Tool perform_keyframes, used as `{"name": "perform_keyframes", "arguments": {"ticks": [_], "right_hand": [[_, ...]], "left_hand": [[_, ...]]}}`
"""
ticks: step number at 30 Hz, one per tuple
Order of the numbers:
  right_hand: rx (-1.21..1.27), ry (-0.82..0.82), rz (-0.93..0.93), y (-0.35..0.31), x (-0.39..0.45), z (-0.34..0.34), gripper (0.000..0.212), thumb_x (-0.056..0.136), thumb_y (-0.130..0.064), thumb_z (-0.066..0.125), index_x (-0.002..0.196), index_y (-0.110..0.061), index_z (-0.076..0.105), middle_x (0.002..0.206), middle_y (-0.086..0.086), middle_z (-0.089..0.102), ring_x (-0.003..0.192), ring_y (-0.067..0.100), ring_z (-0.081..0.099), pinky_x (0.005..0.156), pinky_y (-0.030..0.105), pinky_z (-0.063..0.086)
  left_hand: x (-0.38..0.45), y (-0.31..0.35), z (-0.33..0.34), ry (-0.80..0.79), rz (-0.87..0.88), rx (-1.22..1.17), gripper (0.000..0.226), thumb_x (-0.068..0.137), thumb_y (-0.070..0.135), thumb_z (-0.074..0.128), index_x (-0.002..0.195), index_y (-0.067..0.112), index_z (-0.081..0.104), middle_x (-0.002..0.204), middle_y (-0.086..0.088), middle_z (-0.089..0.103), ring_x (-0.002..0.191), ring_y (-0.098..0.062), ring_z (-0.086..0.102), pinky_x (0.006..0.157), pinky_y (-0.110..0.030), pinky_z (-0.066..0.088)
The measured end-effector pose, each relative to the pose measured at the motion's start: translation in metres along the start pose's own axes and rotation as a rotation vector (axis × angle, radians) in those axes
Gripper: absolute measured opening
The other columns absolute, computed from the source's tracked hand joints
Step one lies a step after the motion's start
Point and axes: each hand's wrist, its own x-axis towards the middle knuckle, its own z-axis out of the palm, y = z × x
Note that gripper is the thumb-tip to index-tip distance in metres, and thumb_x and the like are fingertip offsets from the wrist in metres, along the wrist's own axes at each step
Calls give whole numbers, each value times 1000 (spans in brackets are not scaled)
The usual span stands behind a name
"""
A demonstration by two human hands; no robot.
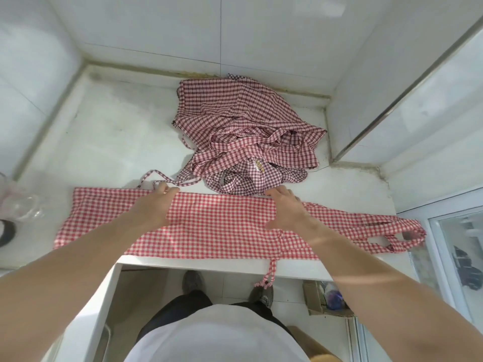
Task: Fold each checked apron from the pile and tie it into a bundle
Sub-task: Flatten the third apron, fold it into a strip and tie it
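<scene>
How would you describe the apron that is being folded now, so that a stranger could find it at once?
Look at the white counter in the tiled corner. Along its near edge lies the flat apron, a long red-and-white checked band, with the left hand and right hand resting on it. Unlike the crumpled pile behind it, it is spread smooth, and one tie hangs over the edge.

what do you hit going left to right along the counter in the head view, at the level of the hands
clear plastic bag → left end of the flat apron → left hand → right hand → apron's neck loop hanging over the counter's right edge → glass door.
</scene>
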Motion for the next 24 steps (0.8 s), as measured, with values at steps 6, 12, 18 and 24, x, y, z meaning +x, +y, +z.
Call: {"name": "perform_keyframes", "arguments": {"ticks": [6,12,18,24], "right_hand": [[-72,-29,208,1,6,5,108,55,-46,94,139,-16,34,134,5,39,128,26,39,113,47,36],[-272,-63,337,-10,16,3,111,56,-60,88,140,-11,34,132,5,53,128,26,44,113,48,26],[-354,-77,228,-15,17,1,79,61,-56,88,127,-24,58,112,-1,60,113,21,52,107,41,35],[-171,-122,136,-13,4,0,55,77,-39,83,121,-18,57,114,2,67,102,21,65,87,31,53]], "left_hand": [[10,-10,0,-25,-30,337,95,71,51,82,146,22,32,144,-1,39,139,-24,30,118,-43,23],[21,-11,-6,-22,-25,432,80,65,55,84,129,21,50,132,2,48,130,-19,39,116,-39,26],[20,-9,-12,-41,-11,371,64,69,47,86,119,22,55,118,7,65,117,-16,59,109,-38,37],[20,-21,-22,-36,-35,335,43,77,31,82,111,22,59,111,5,67,103,-15,64,90,-30,52]]}}
